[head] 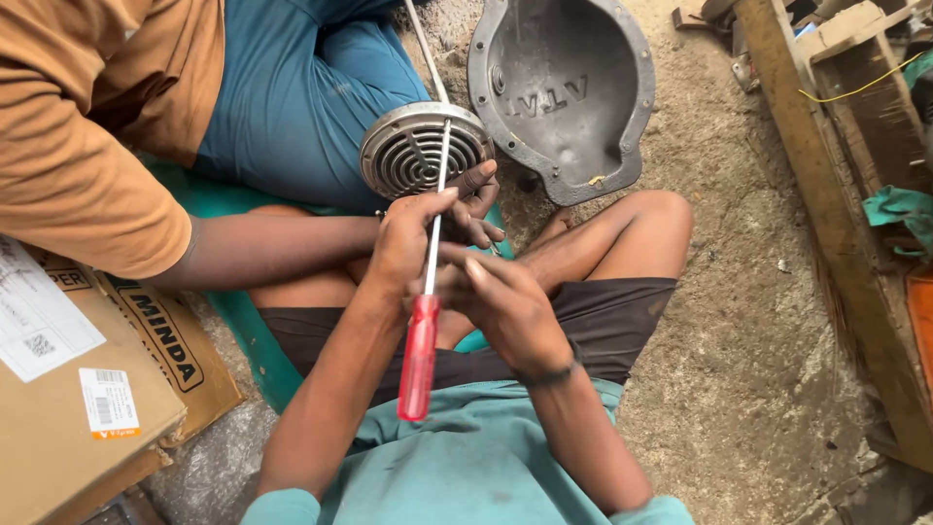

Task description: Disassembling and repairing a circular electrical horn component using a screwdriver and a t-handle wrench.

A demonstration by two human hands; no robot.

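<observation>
Red-handled screwdriver [424, 321], long steel shaft

The screwdriver [420, 355] had a clear red handle and a silvery shaft. The round grille [420, 151] was dull silver with ring-shaped slots. The metal cover [564, 92] was dark grey; the boxes [87, 408] were brown.

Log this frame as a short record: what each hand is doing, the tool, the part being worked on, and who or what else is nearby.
left hand: grips the shaft of the screwdriver
right hand: closed around something small and hidden, next to the shaft
tool: red-handled screwdriver, tip toward the round metal grille
co-worker's hand: steadies the grille from the side
nearby: grey metal cover on the ground, cardboard boxes at left, wooden frame at right
</observation>
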